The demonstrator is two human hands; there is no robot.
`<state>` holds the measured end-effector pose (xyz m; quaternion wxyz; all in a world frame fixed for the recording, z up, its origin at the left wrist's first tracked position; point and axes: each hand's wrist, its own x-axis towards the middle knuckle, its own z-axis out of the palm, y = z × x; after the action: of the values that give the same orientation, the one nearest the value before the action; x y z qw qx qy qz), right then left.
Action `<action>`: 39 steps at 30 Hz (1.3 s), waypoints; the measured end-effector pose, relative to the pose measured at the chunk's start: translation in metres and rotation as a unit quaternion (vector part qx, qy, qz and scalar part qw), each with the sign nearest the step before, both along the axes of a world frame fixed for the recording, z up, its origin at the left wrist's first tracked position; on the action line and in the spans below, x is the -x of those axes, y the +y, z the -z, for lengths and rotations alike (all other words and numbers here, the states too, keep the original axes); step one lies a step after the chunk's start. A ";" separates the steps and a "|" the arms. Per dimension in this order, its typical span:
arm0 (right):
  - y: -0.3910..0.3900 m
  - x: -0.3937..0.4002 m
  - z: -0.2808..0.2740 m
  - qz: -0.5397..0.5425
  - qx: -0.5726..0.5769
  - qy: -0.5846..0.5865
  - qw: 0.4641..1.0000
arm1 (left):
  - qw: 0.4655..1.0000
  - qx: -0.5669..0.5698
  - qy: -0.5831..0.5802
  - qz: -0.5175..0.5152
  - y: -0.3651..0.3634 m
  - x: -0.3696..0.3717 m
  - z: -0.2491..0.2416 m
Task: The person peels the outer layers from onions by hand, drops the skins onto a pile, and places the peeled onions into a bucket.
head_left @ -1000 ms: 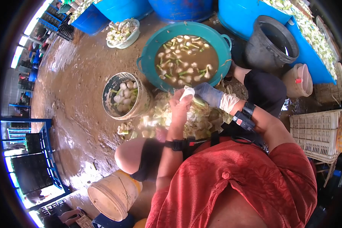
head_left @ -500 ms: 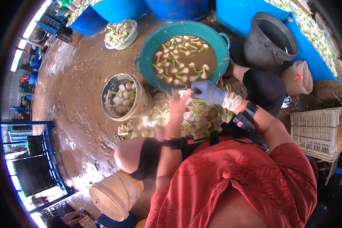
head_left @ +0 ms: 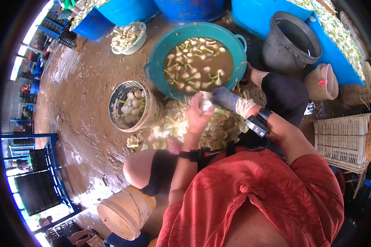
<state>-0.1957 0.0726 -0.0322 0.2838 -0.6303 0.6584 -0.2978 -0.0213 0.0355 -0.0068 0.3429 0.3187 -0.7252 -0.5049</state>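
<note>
two hands are meeting over a heap of trimmed leaves just below the teal basin. the left hand, bare, is grasping a white bulb from below, fingers curled round it, while the right hand, in a blue glove, is closing on the same bulb at its stalk end; whether a blade is in that hand cannot be told, as the glove hides it. the bulb is being held in the air between both hands, above the leaves and near the basin's near rim. judged from this, the step in hand is the stripping or trimming of the bulb's outer layers. the basin is holding brown water with many pale bulbs and green stalks floating in it; a small bucket to the left is holding cleaned white bulbs. the next move is calling for a firm left-hand grasp so the bulb is not slipping while the right pulls away, then a short carry to one of the two vessels, which one cannot be told.
</note>
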 end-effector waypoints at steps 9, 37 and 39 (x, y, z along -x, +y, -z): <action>0.002 0.014 -0.032 -0.132 0.257 0.173 0.942 | 0.847 -0.513 0.135 0.038 -0.003 -0.005 0.008; 0.031 0.018 -0.062 -0.243 -0.224 0.151 0.932 | 0.876 -0.283 0.367 -0.132 -0.019 0.031 0.000; 0.033 0.025 -0.051 -0.156 -0.266 0.017 0.951 | 0.856 -0.287 0.407 -0.139 -0.022 0.031 -0.001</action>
<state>-0.2212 0.1060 0.0183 0.4726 -0.6321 0.6118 -0.0529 -0.0523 0.0136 -0.0055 0.5669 0.2665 -0.2925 -0.7225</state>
